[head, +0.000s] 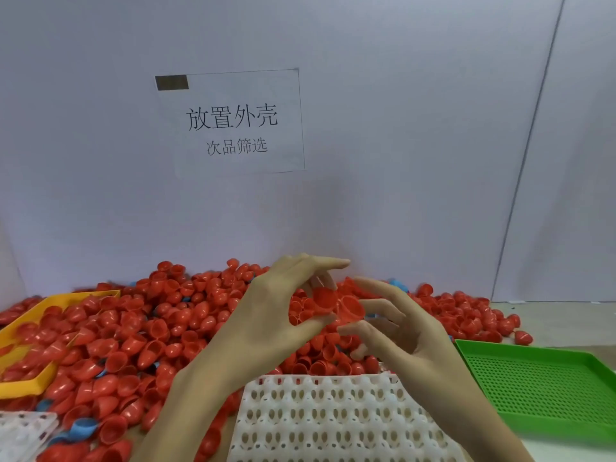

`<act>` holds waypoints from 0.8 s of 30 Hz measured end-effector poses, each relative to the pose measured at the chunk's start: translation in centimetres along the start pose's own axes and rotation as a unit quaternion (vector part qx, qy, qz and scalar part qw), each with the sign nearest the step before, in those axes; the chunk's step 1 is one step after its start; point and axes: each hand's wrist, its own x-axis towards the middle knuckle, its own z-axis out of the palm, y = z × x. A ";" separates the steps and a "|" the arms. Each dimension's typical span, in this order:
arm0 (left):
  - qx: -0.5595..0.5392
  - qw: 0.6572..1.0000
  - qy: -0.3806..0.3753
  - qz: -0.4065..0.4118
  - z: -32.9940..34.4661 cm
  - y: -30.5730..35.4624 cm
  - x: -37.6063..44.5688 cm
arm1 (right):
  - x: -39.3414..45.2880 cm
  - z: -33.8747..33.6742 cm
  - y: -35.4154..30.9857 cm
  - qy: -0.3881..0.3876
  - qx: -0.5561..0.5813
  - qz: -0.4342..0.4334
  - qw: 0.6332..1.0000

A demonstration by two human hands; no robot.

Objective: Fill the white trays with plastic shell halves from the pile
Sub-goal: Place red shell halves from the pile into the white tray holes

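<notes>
A big pile of red plastic shell halves (pixel 160 331), with a few blue ones mixed in, spreads across the table against the wall. Above it, my left hand (pixel 276 315) pinches a red shell half (pixel 324 299) between thumb and fingers. My right hand (pixel 396 325) holds a second red shell half (pixel 350 310) right beside the first, the two touching. A white tray (pixel 333 418) with rows of empty cups lies just below my hands. Part of another white tray (pixel 23 435) shows at the bottom left corner.
A yellow tray (pixel 20 385) on the left is half buried in red shells. A green perforated tray (pixel 546 388) lies on the right. A white wall with a paper sign (pixel 233 125) stands right behind the pile.
</notes>
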 end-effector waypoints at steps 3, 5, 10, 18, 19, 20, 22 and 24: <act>-0.009 1.000 0.014 0.017 -0.1 1.1 0.1 | -0.1 0.5 -1.2 0.009 -0.024 -0.054 0.998; -0.029 0.999 0.033 0.022 -0.4 1.5 0.2 | 0.1 0.4 -1.8 0.022 -0.039 -0.076 0.996; -0.167 0.984 0.059 -0.018 -1.6 2.0 0.0 | 1.1 -0.4 -3.3 -0.005 -0.044 -0.105 0.993; -0.211 0.975 0.071 -0.019 -2.3 2.0 0.0 | 2.5 -0.6 -4.5 -0.039 -0.090 -0.130 0.987; -0.212 0.974 0.074 -0.017 -2.2 1.9 0.0 | 2.5 -0.5 -4.5 -0.039 -0.089 -0.134 0.986; -0.214 0.974 0.076 -0.015 -2.2 1.9 0.0 | 2.6 -0.4 -4.4 -0.038 -0.087 -0.138 0.986; -0.225 0.971 0.083 -0.013 -2.2 1.7 0.1 | 2.7 -0.2 -4.4 -0.035 -0.081 -0.144 0.986; -0.232 0.968 0.090 -0.008 -2.3 1.6 0.1 | 2.7 -0.2 -4.5 -0.028 -0.079 -0.146 0.986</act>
